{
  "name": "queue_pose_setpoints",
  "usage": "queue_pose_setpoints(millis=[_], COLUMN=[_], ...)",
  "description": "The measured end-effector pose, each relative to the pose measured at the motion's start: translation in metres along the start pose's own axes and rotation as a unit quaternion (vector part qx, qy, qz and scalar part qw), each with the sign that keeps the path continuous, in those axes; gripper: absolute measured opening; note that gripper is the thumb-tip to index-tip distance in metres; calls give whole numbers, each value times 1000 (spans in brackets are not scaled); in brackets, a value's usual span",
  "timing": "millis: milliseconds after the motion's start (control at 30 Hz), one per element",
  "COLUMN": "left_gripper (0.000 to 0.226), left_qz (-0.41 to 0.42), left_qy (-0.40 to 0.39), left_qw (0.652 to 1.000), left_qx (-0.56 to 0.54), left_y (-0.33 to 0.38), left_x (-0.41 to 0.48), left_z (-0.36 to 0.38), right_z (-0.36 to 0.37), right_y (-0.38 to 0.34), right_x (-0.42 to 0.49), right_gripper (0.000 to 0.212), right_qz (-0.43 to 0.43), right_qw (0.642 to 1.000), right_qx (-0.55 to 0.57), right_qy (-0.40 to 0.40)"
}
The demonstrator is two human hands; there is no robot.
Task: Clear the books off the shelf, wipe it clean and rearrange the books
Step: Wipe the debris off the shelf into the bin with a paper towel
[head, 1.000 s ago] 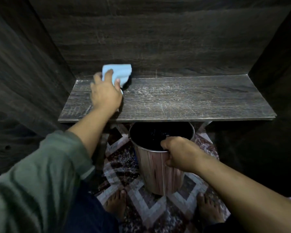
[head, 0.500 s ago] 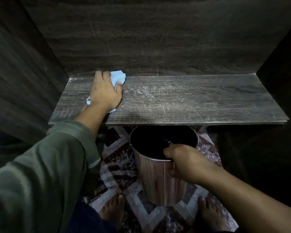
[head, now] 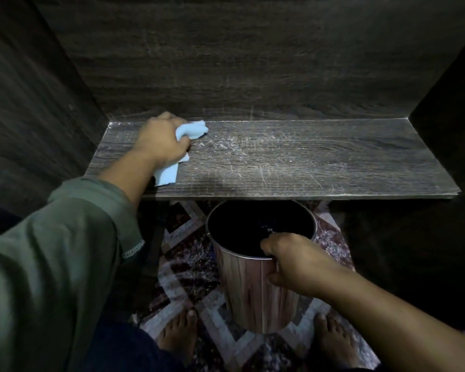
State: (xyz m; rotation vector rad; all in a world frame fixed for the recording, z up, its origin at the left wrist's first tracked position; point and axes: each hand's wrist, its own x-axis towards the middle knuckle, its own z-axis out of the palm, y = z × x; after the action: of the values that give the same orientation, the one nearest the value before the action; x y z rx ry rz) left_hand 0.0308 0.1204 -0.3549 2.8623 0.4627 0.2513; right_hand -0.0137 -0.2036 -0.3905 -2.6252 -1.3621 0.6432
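Observation:
A dark wood-grain shelf [head: 320, 162] runs across the middle of the view, bare of books, with pale dust streaks near its centre. My left hand [head: 160, 142] presses a light blue cloth [head: 191, 130] onto the shelf's left part, close to the back wall. Part of the cloth trails out under my wrist toward the front edge. My right hand [head: 293, 264] grips the near rim of a round bin [head: 242, 285] with a wood-pattern side, held just below the shelf's front edge. No books are in view.
Dark wooden walls close in the shelf at the back [head: 226, 63], left [head: 38, 103] and right [head: 446, 89]. Below lies a patterned rug [head: 188, 253], with my bare feet on either side of the bin.
My left hand has bunched the cloth and shifted slightly right along the shelf's back edge. The view has moved closer. My right hand keeps its hold on the bin.

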Motion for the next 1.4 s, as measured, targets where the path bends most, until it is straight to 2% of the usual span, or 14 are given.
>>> queue_pose_setpoints(millis=[100,233,267,400,500,667,733,800,867,967,1033,1100,1267,1400], left_gripper=[47,41,43,45,47,32,34,38,40,43,46,48,41,34], left_qz=[49,30,17,-8,-19,13,20,8,-39,-65,-88,-126,-153,-133], left_qy=[-22,130,144,51,4,-76,-21,87,152,124,70,53,85,114], left_qw=[997,990,989,998,999,996,998,996,986,984,991,990,984,984], left_qx=[-48,-38,-22,41,46,-42,-54,-7,52,108,76,40,37,4], left_y=[14,27,31,38,35,21,4,-18,-46,-82,-91,-89,-74,-47], left_x=[-12,-3,1,9,12,14,6,-1,-9,-15,-14,-11,-16,-30], left_z=[0,3,5,25,25,-17,-25,-29,-28,-20,-14,-10,-10,-9], right_z=[-1,-4,-5,-8,-5,-4,-5,-4,-2,-1,-1,-2,-1,-3], right_y=[0,1,1,1,2,1,0,-1,-2,-3,-4,-5,-9,-11], right_x=[1,0,0,-1,-1,1,2,3,4,5,4,4,7,8], right_gripper=[30,32,35,30,33,29,30,34,36,36,31,26,26,25], right_qz=[-1,-2,-3,-4,-1,-4,-8,-9,-7,-10,-13,-12,-11,-12], right_qw=[1000,1000,1000,1000,1000,1000,1000,1000,1000,1000,1000,1000,999,999], right_qx=[-3,5,5,4,6,2,3,8,12,16,12,5,-18,-31], right_qy=[-2,5,5,10,7,6,10,10,7,10,15,24,34,37])
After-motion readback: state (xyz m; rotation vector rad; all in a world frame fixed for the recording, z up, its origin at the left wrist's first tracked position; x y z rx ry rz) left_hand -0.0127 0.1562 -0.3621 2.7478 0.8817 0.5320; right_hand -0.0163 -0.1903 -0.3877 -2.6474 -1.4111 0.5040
